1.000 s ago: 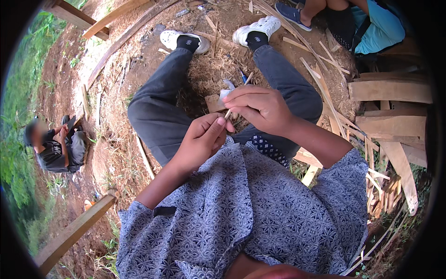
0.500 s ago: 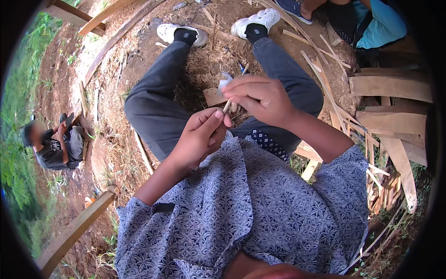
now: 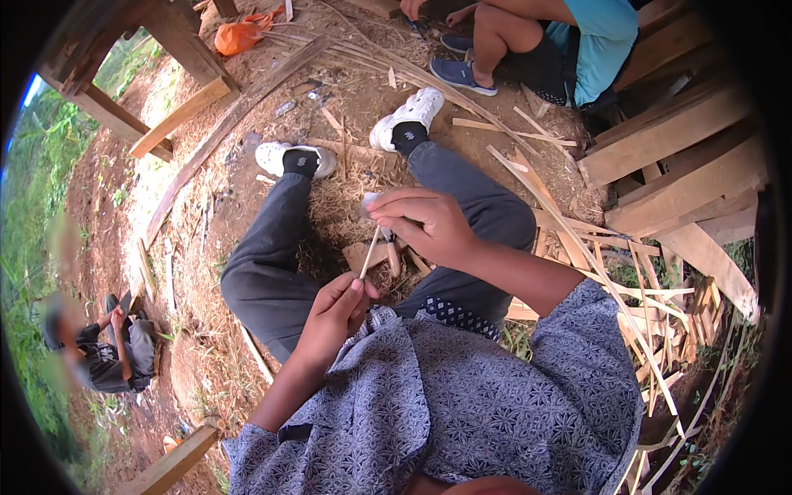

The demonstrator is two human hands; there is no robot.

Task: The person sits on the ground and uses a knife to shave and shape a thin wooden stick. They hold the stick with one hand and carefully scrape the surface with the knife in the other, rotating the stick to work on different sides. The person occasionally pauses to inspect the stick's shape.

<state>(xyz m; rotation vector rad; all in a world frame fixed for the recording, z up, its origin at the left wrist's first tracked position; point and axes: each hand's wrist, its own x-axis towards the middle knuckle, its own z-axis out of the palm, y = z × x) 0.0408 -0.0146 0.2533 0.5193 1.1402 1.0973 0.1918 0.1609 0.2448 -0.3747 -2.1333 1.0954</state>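
A thin, pale wooden stick (image 3: 370, 250) slants upward between my hands, in front of my lap. Its lower end is pinched in the fingers of my left hand (image 3: 332, 313). My right hand (image 3: 433, 224) is closed at the upper end, around a small whitish folded piece (image 3: 369, 203) that looks like paper or cloth; its exact kind I cannot make out. The stick's tip is hidden there. Below the right hand, between my legs, a flat wood block (image 3: 357, 256) lies on the ground beside a tool's wooden handle (image 3: 393, 258).
A person in turquoise (image 3: 606, 49) sits at the upper right, next to stacked curved boards (image 3: 672, 148). Loose wood strips (image 3: 652, 289) pile up at the right. Another person (image 3: 111, 351) sits at the far left. An orange bag (image 3: 237, 37) and wooden beams (image 3: 186, 115) are farther off.
My right hand has moved away from my left along the stick, so more of it shows between them. The view has shifted, bringing more of the far ground and the turquoise-clad person into sight.
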